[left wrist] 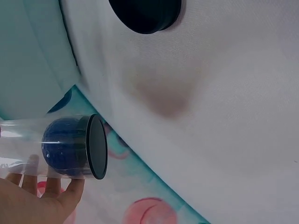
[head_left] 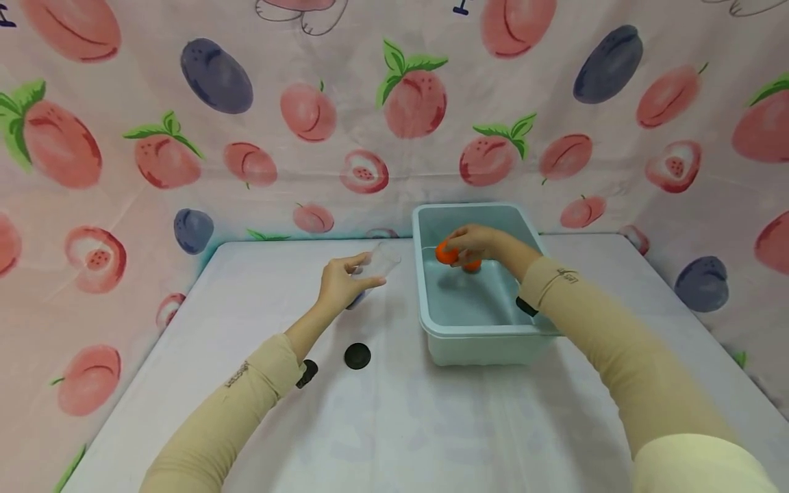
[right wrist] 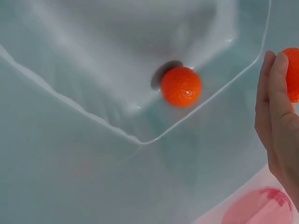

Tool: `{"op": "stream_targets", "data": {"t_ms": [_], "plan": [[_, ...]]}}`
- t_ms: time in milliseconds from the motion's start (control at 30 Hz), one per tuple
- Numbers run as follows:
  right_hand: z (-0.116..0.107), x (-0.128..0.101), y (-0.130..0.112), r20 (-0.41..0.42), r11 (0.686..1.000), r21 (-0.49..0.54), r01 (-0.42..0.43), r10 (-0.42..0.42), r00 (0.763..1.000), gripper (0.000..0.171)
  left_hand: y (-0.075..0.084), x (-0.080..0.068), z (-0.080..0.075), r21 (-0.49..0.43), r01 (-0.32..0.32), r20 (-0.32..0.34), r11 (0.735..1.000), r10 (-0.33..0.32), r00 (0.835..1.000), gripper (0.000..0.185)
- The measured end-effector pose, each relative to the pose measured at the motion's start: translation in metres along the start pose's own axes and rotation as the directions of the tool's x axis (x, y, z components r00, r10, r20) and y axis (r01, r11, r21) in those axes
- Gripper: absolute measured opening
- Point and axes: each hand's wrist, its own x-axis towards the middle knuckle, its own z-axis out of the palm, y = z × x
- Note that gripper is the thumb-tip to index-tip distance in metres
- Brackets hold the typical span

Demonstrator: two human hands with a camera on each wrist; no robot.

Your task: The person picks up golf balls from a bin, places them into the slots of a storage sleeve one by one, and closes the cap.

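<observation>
My left hand [head_left: 340, 282] grips a clear plastic cylinder [head_left: 381, 263], left of the pale blue tub [head_left: 487, 331]. In the left wrist view a dark blue ball [left wrist: 64, 145] sits inside the cylinder against its black end cap [left wrist: 97, 146]. Over the tub, my right hand [head_left: 477, 241] holds an orange ball [head_left: 446, 253] between thumb and fingers; the right wrist view cuts part of it off. A second orange ball [right wrist: 181, 87] is in the tub's water, near a corner.
A round black lid [head_left: 357, 356] lies on the white-covered table [head_left: 394, 424], left of the tub. Behind the table hangs a fruit-patterned cloth [head_left: 246, 198]. The tub's raised walls stand around the water.
</observation>
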Motion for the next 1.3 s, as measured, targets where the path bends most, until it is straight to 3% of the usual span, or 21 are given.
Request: {"op": "stream_targets", "data": {"t_ms": [233, 700, 933, 1300], "plan": [[-0.003, -0.005, -0.005, 0.005, 1.0, -0.001, 0.016, -0.016, 1.0, 0.048, -0.001, 0.0, -0.001, -0.004, -0.018, 0.005, 1.0, 0.018, 1.0, 0.062], [0.002, -0.026, -0.015, 0.058, 0.987, 0.112, 0.112, -0.119, 0.991, 0.042, 0.007, 0.001, 0.005, -0.027, -0.05, -0.024, 0.998, 0.049, 0.998, 0.061], [0.005, -0.035, -0.021, 0.036, 0.973, 0.15, 0.178, -0.185, 0.982, 0.041, 0.012, 0.004, 0.01, -0.054, -0.023, 0.012, 0.998, 0.024, 1.0, 0.062], [0.017, -0.044, -0.034, 0.014, 0.968, 0.175, 0.177, -0.183, 0.983, 0.043, 0.015, 0.005, 0.016, -0.075, 0.002, 0.03, 0.997, 0.0, 1.0, 0.063]]}}
